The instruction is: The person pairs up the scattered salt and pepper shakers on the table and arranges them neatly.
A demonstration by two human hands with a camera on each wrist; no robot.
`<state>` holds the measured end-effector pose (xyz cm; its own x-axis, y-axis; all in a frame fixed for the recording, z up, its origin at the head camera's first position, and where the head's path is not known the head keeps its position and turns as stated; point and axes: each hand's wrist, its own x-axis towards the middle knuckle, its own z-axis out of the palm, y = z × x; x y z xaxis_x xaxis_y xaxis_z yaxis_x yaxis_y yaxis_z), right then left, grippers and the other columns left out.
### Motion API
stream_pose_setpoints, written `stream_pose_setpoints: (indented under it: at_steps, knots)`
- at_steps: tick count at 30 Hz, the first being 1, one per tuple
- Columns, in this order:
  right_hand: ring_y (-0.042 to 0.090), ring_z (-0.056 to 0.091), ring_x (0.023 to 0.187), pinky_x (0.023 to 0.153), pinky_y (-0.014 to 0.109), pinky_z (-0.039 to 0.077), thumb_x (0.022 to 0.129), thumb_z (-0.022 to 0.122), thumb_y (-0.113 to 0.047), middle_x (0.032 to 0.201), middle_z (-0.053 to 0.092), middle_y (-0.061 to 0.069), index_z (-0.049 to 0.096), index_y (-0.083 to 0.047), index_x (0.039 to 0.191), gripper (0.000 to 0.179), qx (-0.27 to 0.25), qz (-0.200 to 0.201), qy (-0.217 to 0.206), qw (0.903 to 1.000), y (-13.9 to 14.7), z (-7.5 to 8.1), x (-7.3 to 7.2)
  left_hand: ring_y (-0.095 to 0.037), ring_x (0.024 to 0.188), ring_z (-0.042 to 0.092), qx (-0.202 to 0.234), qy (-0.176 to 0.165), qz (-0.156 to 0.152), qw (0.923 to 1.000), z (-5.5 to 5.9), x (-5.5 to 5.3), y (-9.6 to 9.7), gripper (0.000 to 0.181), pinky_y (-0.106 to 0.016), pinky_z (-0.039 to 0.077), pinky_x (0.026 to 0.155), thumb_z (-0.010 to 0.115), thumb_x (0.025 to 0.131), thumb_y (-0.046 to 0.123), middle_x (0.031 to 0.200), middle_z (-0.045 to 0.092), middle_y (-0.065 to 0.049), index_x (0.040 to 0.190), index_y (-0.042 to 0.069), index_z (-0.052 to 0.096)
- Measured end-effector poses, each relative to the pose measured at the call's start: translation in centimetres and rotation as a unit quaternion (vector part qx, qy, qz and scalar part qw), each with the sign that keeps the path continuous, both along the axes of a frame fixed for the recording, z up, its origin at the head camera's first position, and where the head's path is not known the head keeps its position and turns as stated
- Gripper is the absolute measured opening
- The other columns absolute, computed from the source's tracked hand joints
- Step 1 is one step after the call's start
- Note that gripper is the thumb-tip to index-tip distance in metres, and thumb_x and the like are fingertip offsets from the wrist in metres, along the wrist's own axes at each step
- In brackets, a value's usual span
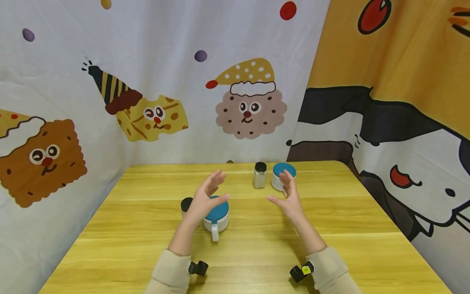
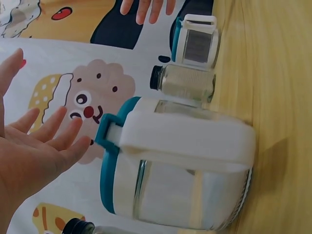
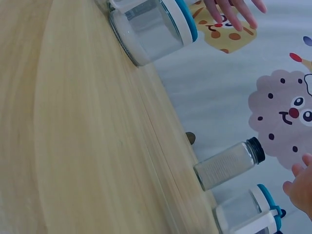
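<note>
Above the table, my left hand (image 1: 200,204) is raised with fingers spread, holding nothing. Just under it stands a glass jar with a blue lid and white handle (image 1: 216,220), apart from the fingers in the left wrist view (image 2: 185,146). A small black-lidded glass jar (image 1: 186,203) is partly hidden behind that hand. My right hand (image 1: 292,202) is also up and empty, its thumb apart from the fingers. Beyond it is a second blue-lidded jar with a handle (image 1: 278,179), partly covered by the fingers. Beside that jar stands another black-lidded glass jar (image 1: 260,176).
The wooden table (image 1: 253,253) ends at a white curtain (image 1: 161,73) printed with cartoon food. On the right hangs a yellow curtain panel (image 1: 411,61) with a cartoon animal. Each wrist carries a small black camera (image 1: 198,268) near the sleeve cuff.
</note>
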<state>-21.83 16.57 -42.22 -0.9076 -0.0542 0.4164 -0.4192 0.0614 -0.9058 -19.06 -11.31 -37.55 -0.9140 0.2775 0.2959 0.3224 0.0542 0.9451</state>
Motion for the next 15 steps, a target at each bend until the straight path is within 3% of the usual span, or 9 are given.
stream_pose_setpoints:
  at_steps: [8,15]
  knots:
    - [0.041,0.021,0.137,0.112,0.053,0.011,0.078,0.069,0.015,0.148,0.025,0.026,0.015,0.003,0.149,0.09,0.004,-0.017,-0.005,0.9998,0.7,0.0,-0.1,-0.033,0.134,0.035,0.008,0.008,-0.001,0.9999,-0.2,0.0,0.9,0.072,-0.05,0.024,0.109,0.07,0.087,0.002,0.145,0.041,-0.019,0.148,0.004,0.032]
    - [0.044,0.02,0.136,0.111,0.055,0.011,0.077,0.07,0.016,0.147,0.024,0.03,0.015,0.007,0.148,0.09,0.007,-0.022,-0.002,0.9997,1.1,0.1,-0.2,-0.032,0.134,0.035,0.003,0.002,0.008,1.0,-0.2,0.0,1.6,0.071,-0.05,0.025,0.109,0.069,0.087,0.002,0.145,0.042,-0.017,0.147,0.004,0.032]
